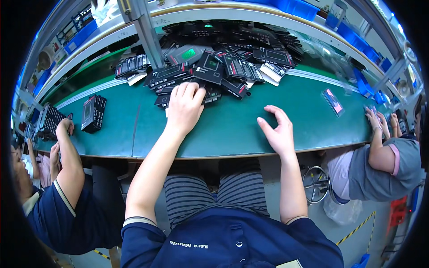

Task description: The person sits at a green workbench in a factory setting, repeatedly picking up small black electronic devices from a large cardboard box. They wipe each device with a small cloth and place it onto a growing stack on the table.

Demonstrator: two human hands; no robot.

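Note:
A heap of flat black printed boxes (209,67) lies along the far side of the green table, stacked at many angles. At the heap's near edge is my left hand (185,107), its fingers curled down onto a black box (163,101). The fingertips are hidden, and how firmly they grip does not show. My right hand (279,134) hovers near the table's front edge, empty, with thumb and fingers spread apart. A few boxes in the heap show pale sides, such as the one with a white edge (271,73).
A metal post (149,38) rises left of the heap, under a shelf (250,10). Left stands a stack of black boxes (93,114) near a co-worker's hand (65,126). A pink-and-dark flat packet (333,102) lies right, towards another person's hands (376,119).

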